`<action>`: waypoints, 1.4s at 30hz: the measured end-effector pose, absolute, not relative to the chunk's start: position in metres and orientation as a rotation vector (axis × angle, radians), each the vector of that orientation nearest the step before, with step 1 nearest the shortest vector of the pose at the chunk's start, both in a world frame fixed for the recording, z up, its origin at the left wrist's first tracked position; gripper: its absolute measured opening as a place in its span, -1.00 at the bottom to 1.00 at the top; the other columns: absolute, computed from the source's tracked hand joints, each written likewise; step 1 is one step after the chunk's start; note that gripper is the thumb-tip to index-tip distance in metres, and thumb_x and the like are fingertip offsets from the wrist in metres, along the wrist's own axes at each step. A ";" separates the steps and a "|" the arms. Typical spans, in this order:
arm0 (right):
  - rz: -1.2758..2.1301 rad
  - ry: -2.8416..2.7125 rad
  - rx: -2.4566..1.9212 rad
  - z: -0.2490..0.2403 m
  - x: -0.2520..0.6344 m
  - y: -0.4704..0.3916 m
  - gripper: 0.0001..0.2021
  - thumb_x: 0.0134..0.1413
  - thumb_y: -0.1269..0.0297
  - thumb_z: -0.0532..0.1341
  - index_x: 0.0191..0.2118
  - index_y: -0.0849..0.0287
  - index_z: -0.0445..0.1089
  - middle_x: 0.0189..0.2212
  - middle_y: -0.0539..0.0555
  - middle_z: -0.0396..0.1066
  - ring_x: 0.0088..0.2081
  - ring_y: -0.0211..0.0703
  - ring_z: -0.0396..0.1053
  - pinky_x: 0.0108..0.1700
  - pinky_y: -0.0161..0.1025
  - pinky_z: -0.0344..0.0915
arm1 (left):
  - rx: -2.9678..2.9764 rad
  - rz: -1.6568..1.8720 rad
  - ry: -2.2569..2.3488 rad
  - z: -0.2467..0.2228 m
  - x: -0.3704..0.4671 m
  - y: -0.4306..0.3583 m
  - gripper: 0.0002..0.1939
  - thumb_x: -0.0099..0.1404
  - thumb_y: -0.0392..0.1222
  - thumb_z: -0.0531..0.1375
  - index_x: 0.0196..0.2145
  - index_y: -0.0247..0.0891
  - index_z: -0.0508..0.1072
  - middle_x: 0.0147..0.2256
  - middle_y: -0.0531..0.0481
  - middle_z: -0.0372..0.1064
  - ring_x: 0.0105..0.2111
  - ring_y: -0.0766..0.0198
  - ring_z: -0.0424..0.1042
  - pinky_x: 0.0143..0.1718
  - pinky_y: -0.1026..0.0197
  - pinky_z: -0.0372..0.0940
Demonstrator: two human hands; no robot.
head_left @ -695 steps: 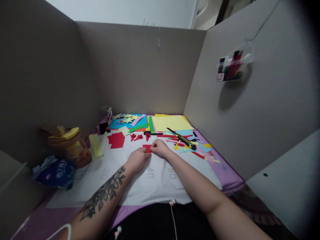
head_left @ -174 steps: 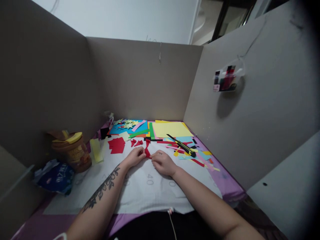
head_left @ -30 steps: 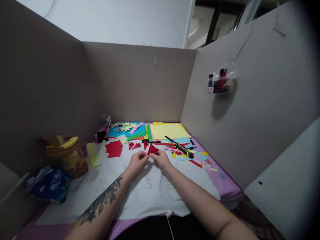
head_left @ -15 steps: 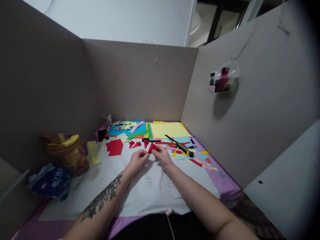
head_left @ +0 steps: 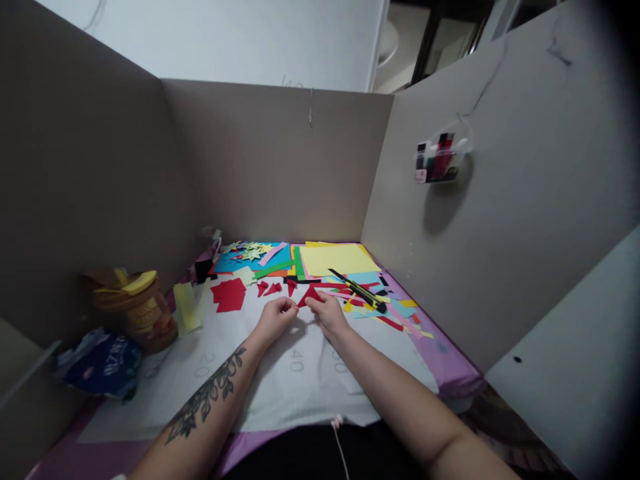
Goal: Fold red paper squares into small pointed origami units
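Between my two hands is a small folded piece of red paper (head_left: 309,295), roughly triangular. My right hand (head_left: 331,315) pinches it between thumb and fingers at its right side. The closed fingertips of my left hand (head_left: 277,318) meet its lower left corner. Just beyond my hands lie several small folded red paper pieces (head_left: 273,289) in a row. A stack of red paper squares (head_left: 229,295) rests to the left of them. Right of my hands, a black and yellow utility knife (head_left: 361,292) lies over paper strips.
Scattered coloured strips (head_left: 395,313) cover the right side. At the back are yellow sheets (head_left: 340,261) and a blue sheet (head_left: 280,262) bearing paper stars (head_left: 254,253). A brown jar (head_left: 145,317) and a blue packet (head_left: 103,365) stand left. Grey panels (head_left: 280,160) enclose the table.
The red paper has tilted to the right, its tip leaning toward my right hand. Both hands stay in nearly the same place, and the view has shifted slightly.
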State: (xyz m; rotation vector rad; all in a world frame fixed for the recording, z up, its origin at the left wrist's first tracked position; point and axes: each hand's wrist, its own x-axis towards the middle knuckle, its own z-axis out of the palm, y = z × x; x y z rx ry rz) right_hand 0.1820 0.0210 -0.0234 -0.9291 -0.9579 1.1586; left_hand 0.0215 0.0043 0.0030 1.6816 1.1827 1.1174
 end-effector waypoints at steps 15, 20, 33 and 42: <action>1.020 -1.331 -0.890 -0.014 0.178 0.008 -0.90 -0.24 0.33 0.27 -0.48 0.17 0.38 -0.49 0.00 0.41 -0.40 -0.18 0.37 -0.30 -0.24 0.30 | 1.473 1.030 0.993 0.005 0.016 0.003 -0.69 0.15 0.03 0.16 -0.31 -0.30 0.39 -0.42 0.00 0.35 -0.44 0.32 0.34 -0.49 0.35 0.20; 0.930 -1.445 -0.865 -0.015 0.179 0.006 -0.96 -0.20 0.37 0.23 -0.50 0.16 0.42 -0.42 0.04 0.42 -0.33 -0.16 0.37 -0.23 -0.22 0.31 | 1.447 0.998 0.958 0.001 0.014 0.005 -0.76 0.10 -0.06 0.20 -0.37 -0.29 0.36 -0.49 0.08 0.27 -0.57 0.42 0.21 -0.55 0.37 0.13; 1.041 -1.356 -0.960 -0.010 0.176 0.002 -0.87 -0.20 0.41 0.13 -0.44 0.20 0.39 -0.55 -0.03 0.40 -0.48 -0.22 0.35 -0.37 -0.29 0.27 | 1.510 0.973 1.054 0.001 0.013 0.002 -0.74 0.11 -0.03 0.21 -0.40 -0.29 0.35 -0.60 0.14 0.23 -0.68 0.47 0.13 -0.65 0.39 -0.01; 1.187 -1.257 -0.844 -0.021 0.172 0.007 -0.81 -0.20 0.40 0.20 -0.33 0.18 0.36 -0.48 -0.05 0.41 -0.48 -0.27 0.37 -0.38 -0.33 0.31 | 1.624 1.126 1.027 -0.003 0.017 0.004 -0.91 0.08 -0.24 0.16 -0.43 -0.27 0.29 -0.54 0.12 0.28 -0.59 0.41 0.25 -0.57 0.37 0.15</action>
